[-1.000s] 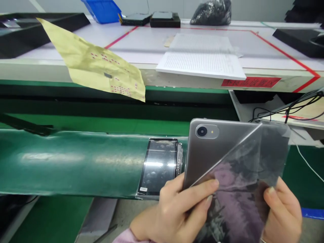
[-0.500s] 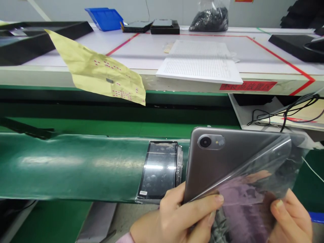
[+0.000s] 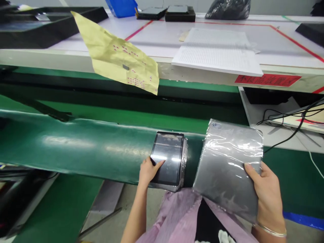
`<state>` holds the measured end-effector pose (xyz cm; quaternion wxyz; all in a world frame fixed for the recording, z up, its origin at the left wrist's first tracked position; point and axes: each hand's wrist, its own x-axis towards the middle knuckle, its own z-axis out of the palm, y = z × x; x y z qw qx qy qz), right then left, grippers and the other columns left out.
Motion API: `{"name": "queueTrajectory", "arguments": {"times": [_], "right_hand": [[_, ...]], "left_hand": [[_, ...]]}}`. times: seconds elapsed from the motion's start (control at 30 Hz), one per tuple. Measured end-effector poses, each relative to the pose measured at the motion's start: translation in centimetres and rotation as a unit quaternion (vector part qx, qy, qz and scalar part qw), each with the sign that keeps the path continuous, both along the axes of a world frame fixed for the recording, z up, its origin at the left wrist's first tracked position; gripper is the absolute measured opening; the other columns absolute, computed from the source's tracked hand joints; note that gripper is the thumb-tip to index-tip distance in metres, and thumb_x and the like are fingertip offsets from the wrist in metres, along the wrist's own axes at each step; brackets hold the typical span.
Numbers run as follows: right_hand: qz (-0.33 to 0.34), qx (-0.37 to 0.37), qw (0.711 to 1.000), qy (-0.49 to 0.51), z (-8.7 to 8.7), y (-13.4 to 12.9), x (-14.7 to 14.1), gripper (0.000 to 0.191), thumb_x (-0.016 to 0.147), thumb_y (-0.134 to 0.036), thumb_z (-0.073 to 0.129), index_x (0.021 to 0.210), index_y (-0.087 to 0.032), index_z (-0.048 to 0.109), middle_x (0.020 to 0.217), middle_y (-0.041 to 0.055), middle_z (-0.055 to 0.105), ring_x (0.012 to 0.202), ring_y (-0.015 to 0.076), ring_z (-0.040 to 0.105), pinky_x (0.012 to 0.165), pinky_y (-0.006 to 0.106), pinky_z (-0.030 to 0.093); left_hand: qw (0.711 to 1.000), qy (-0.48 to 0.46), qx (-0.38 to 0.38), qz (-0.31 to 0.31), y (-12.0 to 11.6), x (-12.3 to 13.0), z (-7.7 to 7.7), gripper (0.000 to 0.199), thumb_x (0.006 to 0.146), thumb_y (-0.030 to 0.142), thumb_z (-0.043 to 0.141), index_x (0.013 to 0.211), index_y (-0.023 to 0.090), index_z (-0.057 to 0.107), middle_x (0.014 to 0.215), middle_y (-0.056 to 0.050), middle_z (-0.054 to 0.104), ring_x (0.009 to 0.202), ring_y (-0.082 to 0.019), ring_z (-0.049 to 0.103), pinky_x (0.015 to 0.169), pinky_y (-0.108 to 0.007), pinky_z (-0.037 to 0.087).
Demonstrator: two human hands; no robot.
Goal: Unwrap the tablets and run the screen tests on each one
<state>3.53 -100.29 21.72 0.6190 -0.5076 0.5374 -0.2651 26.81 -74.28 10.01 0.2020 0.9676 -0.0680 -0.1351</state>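
A grey tablet [image 3: 227, 162] in clear, shiny film, its camera corner at the upper left, is in my right hand [image 3: 267, 189]. The thumb lies on its face and the fingers are behind its right edge. My left hand [image 3: 148, 171] grips the left edge of a dark-screened tablet [image 3: 169, 152], thumb over the glass. That tablet lies on top of a stack of film-wrapped ones on the green surface [image 3: 96, 152]. Some of the left fingers are hidden under its edge.
Above the green surface is a white shelf [image 3: 162, 44] with papers [image 3: 217, 50], a black tray [image 3: 53, 27] and a blue bin [image 3: 123, 7]. A yellow sheet [image 3: 121, 60] hangs over its edge. Black cables [image 3: 301, 118] run at the right.
The left hand has let go of the grey tablet and moved left onto the dark-screened one. The film, peeled back before, now covers the grey tablet, which is lower and farther out. The view has shifted.
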Motion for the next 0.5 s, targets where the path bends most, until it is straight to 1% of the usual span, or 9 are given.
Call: {"name": "queueTrajectory", "arguments": {"times": [0.03,0.1,0.17,0.23,0.33,0.4,0.43,0.47,0.5], "right_hand": [[0.004,-0.022,1.0,0.007,-0.4,-0.2,0.2,0.057,0.052,-0.044,0.084,0.098,-0.016,0.066,0.075,0.0044,0.069,0.058,0.0166,0.059,0.049,0.024,0.048],[0.021,-0.08,0.996,0.019,-1.2,-0.6,0.5,0.055,0.057,-0.045,0.081,0.101,-0.016,0.066,0.08,0.0051,0.069,0.062,0.0152,0.059,0.053,0.023,0.048],[0.042,-0.132,0.99,0.036,-1.9,-1.2,0.7,0.055,0.061,-0.046,0.078,0.105,-0.015,0.066,0.086,0.0063,0.07,0.066,0.0146,0.058,0.055,0.022,0.046],[0.055,-0.166,0.983,0.059,-2.5,-2.0,0.7,0.055,0.063,-0.046,0.077,0.107,-0.015,0.066,0.086,0.0065,0.07,0.066,0.0144,0.058,0.055,0.022,0.045],[0.064,-0.187,0.977,0.079,-2.9,-2.9,0.4,0.054,0.064,-0.047,0.075,0.106,-0.013,0.066,0.081,0.0068,0.069,0.065,0.0152,0.057,0.056,0.024,0.044],[0.068,-0.179,0.979,0.065,-3.1,-3.2,0.4,0.054,0.065,-0.048,0.075,0.103,-0.011,0.067,0.078,0.0069,0.068,0.063,0.0156,0.056,0.056,0.025,0.045],[0.071,-0.17,0.982,0.051,-3.3,-3.1,0.5,0.053,0.065,-0.049,0.074,0.102,-0.011,0.067,0.077,0.0069,0.067,0.062,0.0155,0.055,0.055,0.025,0.044],[0.072,-0.161,0.984,0.036,-3.4,-3.0,0.5,0.052,0.065,-0.049,0.074,0.1,-0.011,0.066,0.077,0.0068,0.067,0.062,0.0151,0.055,0.055,0.025,0.044],[0.074,-0.155,0.985,0.022,-3.6,-2.9,0.6,0.052,0.066,-0.05,0.074,0.099,-0.011,0.066,0.078,0.0068,0.067,0.063,0.0149,0.055,0.055,0.025,0.044]], "left_hand": [[0.999,0.034,0.002,0.001,0.8,0.2,-0.7,0.068,0.072,0.055,0.062,0.115,0.003,0.054,0.111,-0.024,0.062,0.11,-0.037,0.057,0.091,-0.044,0.046],[0.997,0.071,0.004,0.015,1.8,0.6,-1.1,0.063,0.073,0.056,0.061,0.114,0.008,0.054,0.106,-0.019,0.065,0.106,-0.033,0.061,0.086,-0.038,0.048],[0.996,0.085,0.017,0.032,2.4,1.1,-0.3,0.064,0.072,0.056,0.063,0.114,0.009,0.053,0.104,-0.018,0.067,0.103,-0.034,0.063,0.082,-0.037,0.048],[0.997,0.063,0.01,0.037,3.2,1.5,1.1,0.06,0.073,0.052,0.063,0.113,0.008,0.054,0.102,-0.018,0.068,0.1,-0.033,0.064,0.081,-0.037,0.049],[0.996,-0.043,-0.068,0.045,4.1,1.0,4.5,0.038,0.076,0.044,0.061,0.099,0.014,0.059,0.093,-0.013,0.071,0.091,-0.027,0.067,0.076,-0.033,0.051],[0.98,-0.15,-0.134,0.003,3.9,-0.2,7.3,0.024,0.078,0.039,0.062,0.089,0.017,0.06,0.084,-0.006,0.071,0.079,-0.021,0.069,0.067,-0.027,0.052],[0.962,-0.221,-0.153,-0.046,3.5,-1.0,8.6,0.019,0.079,0.035,0.063,0.086,0.018,0.059,0.08,-0.003,0.071,0.073,-0.018,0.068,0.064,-0.025,0.052],[0.933,-0.305,-0.159,-0.105,2.9,-1.8,9.8,0.012,0.081,0.029,0.063,0.085,0.018,0.059,0.079,-0.002,0.071,0.071,-0.016,0.068,0.063,-0.023,0.052],[0.891,-0.392,-0.161,-0.162,2.1,-2.5,10.8,0.007,0.081,0.02,0.062,0.086,0.018,0.059,0.081,-0.002,0.072,0.073,-0.015,0.069,0.066,-0.022,0.053]]}}
